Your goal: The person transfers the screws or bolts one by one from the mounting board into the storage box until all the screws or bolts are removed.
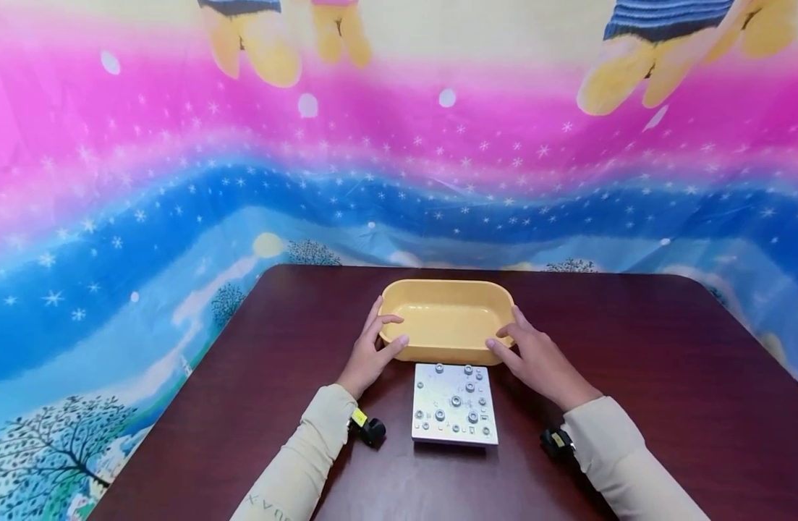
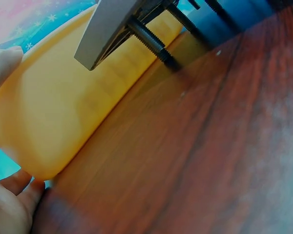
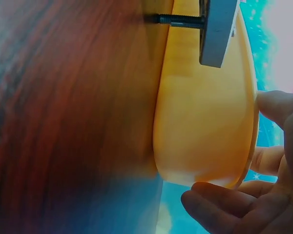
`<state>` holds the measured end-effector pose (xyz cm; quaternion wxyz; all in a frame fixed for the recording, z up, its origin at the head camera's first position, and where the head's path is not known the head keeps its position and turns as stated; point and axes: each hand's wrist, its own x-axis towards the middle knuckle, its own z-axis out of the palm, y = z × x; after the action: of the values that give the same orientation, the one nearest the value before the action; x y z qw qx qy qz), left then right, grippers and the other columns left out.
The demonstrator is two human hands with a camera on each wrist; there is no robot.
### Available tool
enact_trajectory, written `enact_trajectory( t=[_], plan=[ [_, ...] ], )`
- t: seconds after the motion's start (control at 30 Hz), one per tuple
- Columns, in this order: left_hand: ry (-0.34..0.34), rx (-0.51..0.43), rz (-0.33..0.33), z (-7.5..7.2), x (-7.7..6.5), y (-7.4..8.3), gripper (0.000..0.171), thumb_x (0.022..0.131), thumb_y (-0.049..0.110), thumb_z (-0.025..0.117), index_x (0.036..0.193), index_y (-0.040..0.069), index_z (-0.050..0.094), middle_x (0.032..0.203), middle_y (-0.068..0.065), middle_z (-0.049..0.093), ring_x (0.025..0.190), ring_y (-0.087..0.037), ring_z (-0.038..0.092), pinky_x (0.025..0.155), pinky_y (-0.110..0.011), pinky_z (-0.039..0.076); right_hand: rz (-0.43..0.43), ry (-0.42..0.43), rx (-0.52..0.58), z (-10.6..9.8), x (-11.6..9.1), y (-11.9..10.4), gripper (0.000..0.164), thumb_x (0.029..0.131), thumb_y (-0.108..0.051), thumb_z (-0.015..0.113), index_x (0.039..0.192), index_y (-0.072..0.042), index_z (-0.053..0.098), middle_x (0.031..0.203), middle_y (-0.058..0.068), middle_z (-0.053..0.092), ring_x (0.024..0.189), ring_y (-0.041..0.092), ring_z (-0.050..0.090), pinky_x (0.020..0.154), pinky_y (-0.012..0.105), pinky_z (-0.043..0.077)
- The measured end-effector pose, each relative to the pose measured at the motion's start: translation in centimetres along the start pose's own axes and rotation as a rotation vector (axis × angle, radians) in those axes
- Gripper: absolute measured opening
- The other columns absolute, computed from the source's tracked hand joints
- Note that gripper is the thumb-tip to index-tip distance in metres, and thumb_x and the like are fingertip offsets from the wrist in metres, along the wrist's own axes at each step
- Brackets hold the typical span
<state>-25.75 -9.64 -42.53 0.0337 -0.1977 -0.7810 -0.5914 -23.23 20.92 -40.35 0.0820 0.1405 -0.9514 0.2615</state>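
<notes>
The yellow tray sits on the dark wooden table, toward the far middle of it, and you have a hand at each short end. Your left hand curls around the tray's left end: the thumb lies over the rim and the fingers wrap the outer wall, so it grips the tray rather than just resting on it. In the left wrist view the thumb tip sits at the rim of the tray and the fingertips tuck against its lower edge by the tabletop. Your right hand takes the right end the same way, thumb on the rim and fingers bent against the outer wall; the right wrist view shows the thumb over the edge of the tray and a finger curled under its corner.

Just in front of the tray, between your two wrists and nearer to you, lies a square grey metal plate studded with bolts and nuts; its far edge is close beside the tray's near wall. The wrist views show it standing raised on threaded bolts. Your sleeves are pale cream. Behind the table hangs a pink and blue backdrop with stars and trees.
</notes>
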Motion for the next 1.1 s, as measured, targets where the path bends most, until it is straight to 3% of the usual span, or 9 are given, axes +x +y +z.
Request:
enact_trajectory(
  t=[0.27,0.47,0.53,0.67,0.73,0.83,0.97,1.1],
  plan=[
    [0.012,-0.03,0.002,-0.5,0.5,0.1,0.041,0.092,0.023,0.066,0.127,0.003,0.056,0.161,0.003,0.006,0.146,-0.023,0.013,0.107,-0.044,0.032,0.013,0.01,0.022,-0.3,0.5,-0.3,0.048,0.094,-0.047,0.057,0.111,-0.003,0.066,0.156,0.025,0.016,0.118,0.043,0.053,0.093,0.053,0.046],
    [0.017,-0.038,-0.003,-0.6,0.3,0.0,0.041,0.092,0.023,0.067,0.126,0.002,0.057,0.161,0.003,0.007,0.146,-0.024,0.013,0.106,-0.044,0.033,-0.018,0.096,-0.006,-0.6,0.7,-0.9,0.045,0.089,-0.038,0.068,0.113,0.0,0.063,0.149,0.027,0.034,0.125,0.044,0.046,0.098,0.058,0.039],
    [0.016,-0.047,-0.007,-0.5,0.2,0.0,0.041,0.092,0.022,0.067,0.126,0.002,0.056,0.161,0.003,0.006,0.146,-0.025,0.013,0.106,-0.044,0.032,-0.039,0.144,-0.032,-0.8,0.6,-1.3,0.042,0.087,-0.033,0.072,0.112,-0.001,0.064,0.141,0.025,0.045,0.122,0.042,0.047,0.098,0.058,0.038],
    [0.019,-0.052,-0.006,-0.4,0.2,0.1,0.041,0.092,0.021,0.067,0.126,0.0,0.056,0.161,0.002,0.006,0.146,-0.027,0.012,0.105,-0.046,0.033,-0.081,0.195,-0.053,-1.5,0.3,-2.5,0.026,0.084,-0.023,0.074,0.102,-0.006,0.066,0.106,0.013,0.063,0.091,0.027,0.059,0.08,0.044,0.049],
    [0.023,-0.046,-0.003,-0.3,0.2,0.1,0.041,0.092,0.021,0.067,0.126,0.0,0.056,0.161,0.001,0.007,0.146,-0.027,0.013,0.106,-0.046,0.033,-0.089,0.161,-0.03,-1.8,-0.1,-3.3,0.017,0.083,-0.018,0.073,0.096,-0.008,0.066,0.087,0.004,0.063,0.074,0.018,0.057,0.067,0.034,0.049],
    [0.026,-0.037,-0.005,-0.2,0.2,0.1,0.04,0.092,0.022,0.067,0.125,0.001,0.057,0.161,0.002,0.008,0.146,-0.025,0.013,0.107,-0.046,0.033,-0.096,0.057,-0.001,-2.1,-0.7,-4.4,0.007,0.083,-0.012,0.07,0.088,-0.011,0.065,0.067,-0.005,0.056,0.06,0.01,0.051,0.058,0.027,0.045],
    [0.027,-0.036,-0.012,0.0,0.3,0.0,0.039,0.092,0.022,0.067,0.124,0.003,0.058,0.16,0.002,0.008,0.146,-0.023,0.014,0.106,-0.046,0.033,-0.074,-0.071,-0.017,-1.9,-1.4,-5.5,0.005,0.081,-0.009,0.069,0.083,-0.013,0.065,0.059,-0.006,0.05,0.054,0.009,0.046,0.053,0.026,0.041],
    [0.024,-0.035,-0.011,0.1,0.3,0.0,0.039,0.092,0.023,0.067,0.124,0.003,0.058,0.161,0.002,0.008,0.146,-0.023,0.013,0.108,-0.046,0.032,0.009,-0.13,-0.071,-1.2,-1.6,-6.0,0.007,0.081,-0.015,0.07,0.08,-0.015,0.063,0.059,-0.006,0.051,0.054,0.01,0.047,0.053,0.028,0.041]
  ],
)
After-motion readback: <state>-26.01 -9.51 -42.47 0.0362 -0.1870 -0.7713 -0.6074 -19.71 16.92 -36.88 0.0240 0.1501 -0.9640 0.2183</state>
